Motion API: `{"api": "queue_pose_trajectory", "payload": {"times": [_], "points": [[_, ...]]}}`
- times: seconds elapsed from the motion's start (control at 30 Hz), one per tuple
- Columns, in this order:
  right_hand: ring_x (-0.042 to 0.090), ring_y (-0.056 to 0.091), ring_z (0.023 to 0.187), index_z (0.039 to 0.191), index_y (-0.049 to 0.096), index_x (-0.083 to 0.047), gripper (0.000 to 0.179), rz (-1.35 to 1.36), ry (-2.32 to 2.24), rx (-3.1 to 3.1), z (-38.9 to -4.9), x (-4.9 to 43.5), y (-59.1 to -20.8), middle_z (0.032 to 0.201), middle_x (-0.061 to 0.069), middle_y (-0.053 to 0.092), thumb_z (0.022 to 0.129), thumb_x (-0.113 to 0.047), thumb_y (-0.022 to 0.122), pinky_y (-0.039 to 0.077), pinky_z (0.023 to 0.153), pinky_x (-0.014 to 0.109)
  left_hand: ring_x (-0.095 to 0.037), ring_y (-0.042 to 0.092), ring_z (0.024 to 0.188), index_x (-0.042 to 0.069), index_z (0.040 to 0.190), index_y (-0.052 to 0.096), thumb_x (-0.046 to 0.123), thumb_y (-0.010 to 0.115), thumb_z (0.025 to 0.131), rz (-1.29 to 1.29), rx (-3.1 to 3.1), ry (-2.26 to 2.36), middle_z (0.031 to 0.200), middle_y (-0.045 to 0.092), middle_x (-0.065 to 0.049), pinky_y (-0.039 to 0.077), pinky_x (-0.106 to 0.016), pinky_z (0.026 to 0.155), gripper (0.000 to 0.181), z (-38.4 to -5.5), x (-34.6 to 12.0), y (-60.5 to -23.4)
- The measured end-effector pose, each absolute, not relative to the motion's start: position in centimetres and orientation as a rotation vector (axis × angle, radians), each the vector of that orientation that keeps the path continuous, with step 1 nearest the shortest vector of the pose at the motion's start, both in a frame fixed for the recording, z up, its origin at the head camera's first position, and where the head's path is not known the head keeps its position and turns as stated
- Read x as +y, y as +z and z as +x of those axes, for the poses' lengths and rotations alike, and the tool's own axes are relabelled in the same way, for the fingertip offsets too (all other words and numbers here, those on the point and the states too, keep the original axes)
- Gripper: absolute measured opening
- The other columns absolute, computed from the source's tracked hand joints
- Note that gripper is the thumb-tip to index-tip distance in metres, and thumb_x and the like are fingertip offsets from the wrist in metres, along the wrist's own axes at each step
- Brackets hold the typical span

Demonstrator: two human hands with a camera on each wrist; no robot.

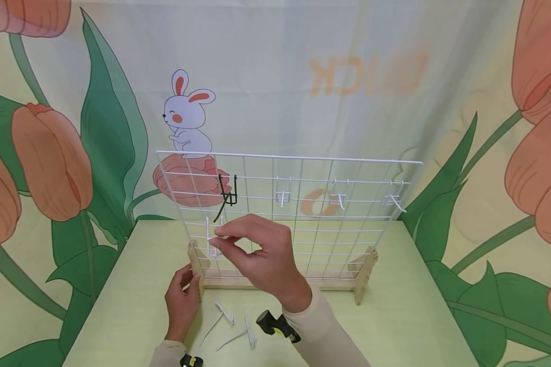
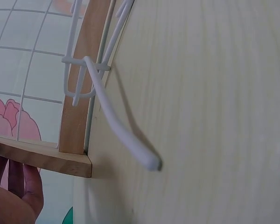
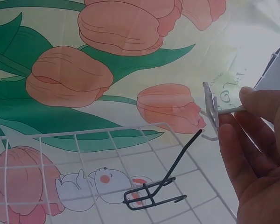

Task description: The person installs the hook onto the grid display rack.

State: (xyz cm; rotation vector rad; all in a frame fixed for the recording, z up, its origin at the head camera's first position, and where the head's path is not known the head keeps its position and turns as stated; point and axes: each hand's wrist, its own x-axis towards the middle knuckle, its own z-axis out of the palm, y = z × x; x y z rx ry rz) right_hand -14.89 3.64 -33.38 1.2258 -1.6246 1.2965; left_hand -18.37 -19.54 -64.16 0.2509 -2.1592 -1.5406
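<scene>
My right hand (image 1: 266,250) pinches the stem of a white wire hook (image 3: 211,107) between thumb and fingers, in front of the upper left part of a white wire grid rack (image 1: 289,157). Just above it a black hook (image 1: 229,198) hangs on the grid. Down at the left end, my left hand (image 1: 182,306) grips the wooden foot (image 2: 51,161) of the rack's stand, thumb on top and fingers beneath. Two loose white hooks lie on the table in front of the stand, one (image 1: 225,313) behind the other (image 1: 250,336).
Three white hooks hang along the grid's upper row: one near the middle (image 1: 282,198), one right of it (image 1: 339,200) and one at the right end (image 1: 395,200). A wooden base bar (image 1: 321,283) joins the feet. Behind the table (image 1: 408,306) hangs a printed curtain (image 1: 266,76).
</scene>
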Motion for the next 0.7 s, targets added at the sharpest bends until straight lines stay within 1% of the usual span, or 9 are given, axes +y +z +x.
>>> {"api": "queue_pose_trajectory", "payload": {"times": [0.07,0.13,0.27,0.37,0.5,0.6,0.7], "points": [[0.013,0.075,0.078,0.098,0.079,-0.002,0.022,1.227,1.223,-1.618,-15.1,3.0,-32.8,0.088,0.008,0.079,0.08,0.005,0.088,0.062,0.078,0.02,0.004,0.062,0.105,0.012,0.139,0.065,0.012,0.069,0.104,0.244,-2.155,-1.541,0.122,0.074,-0.015,0.052,-0.004,0.079,0.035,-18.4,-19.6,-64.2],[0.012,0.075,0.08,0.098,0.08,-0.003,0.02,1.224,1.141,-1.617,-15.3,2.4,-32.2,0.088,0.006,0.08,0.081,0.002,0.088,0.061,0.08,0.018,0.007,0.061,0.105,0.013,0.139,0.066,0.013,0.069,0.104,0.236,-2.151,-1.539,0.122,0.074,-0.014,0.052,-0.004,0.079,0.035,-18.3,-19.6,-64.2],[0.009,0.073,0.082,0.098,0.081,-0.006,0.013,1.216,0.978,-1.632,-15.9,1.0,-31.5,0.089,0.001,0.079,0.086,-0.005,0.087,0.056,0.079,0.012,0.005,0.063,0.105,0.013,0.138,0.066,0.014,0.069,0.104,0.239,-2.141,-1.544,0.122,0.075,-0.014,0.051,-0.004,0.08,0.034,-18.1,-19.5,-64.2],[0.008,0.074,0.085,0.099,0.081,-0.007,0.011,1.221,0.899,-1.65,-16.4,0.2,-31.2,0.093,0.0,0.079,0.089,-0.009,0.085,0.054,0.078,0.01,0.002,0.065,0.105,0.012,0.138,0.067,0.013,0.069,0.104,0.244,-2.132,-1.554,0.122,0.075,-0.016,0.052,-0.004,0.08,0.034,-18.1,-19.5,-64.2],[0.008,0.077,0.092,0.102,0.082,-0.008,0.012,1.217,0.82,-1.675,-16.8,-0.8,-31.1,0.097,0.0,0.08,0.091,-0.012,0.085,0.056,0.083,0.01,0.003,0.064,0.104,0.011,0.137,0.067,0.012,0.069,0.103,0.244,-2.127,-1.558,0.121,0.075,-0.016,0.052,-0.004,0.08,0.034,-18.1,-19.5,-64.2],[0.007,0.076,0.091,0.102,0.083,-0.01,0.01,1.204,0.75,-1.681,-16.9,-1.6,-30.9,0.096,-0.001,0.08,0.093,-0.014,0.083,0.056,0.088,0.011,0.005,0.063,0.104,0.013,0.137,0.067,0.014,0.07,0.104,0.255,-2.141,-1.548,0.122,0.075,-0.014,0.051,-0.003,0.08,0.034,-18.1,-19.4,-64.1],[0.006,0.075,0.089,0.101,0.083,-0.012,0.007,1.193,0.692,-1.68,-17.0,-2.5,-30.6,0.093,-0.003,0.08,0.096,-0.014,0.079,0.056,0.089,0.011,0.004,0.063,0.105,0.014,0.138,0.066,0.016,0.069,0.104,0.271,-2.168,-1.529,0.123,0.074,-0.013,0.05,-0.002,0.081,0.034,-18.2,-19.4,-64.0]]}}
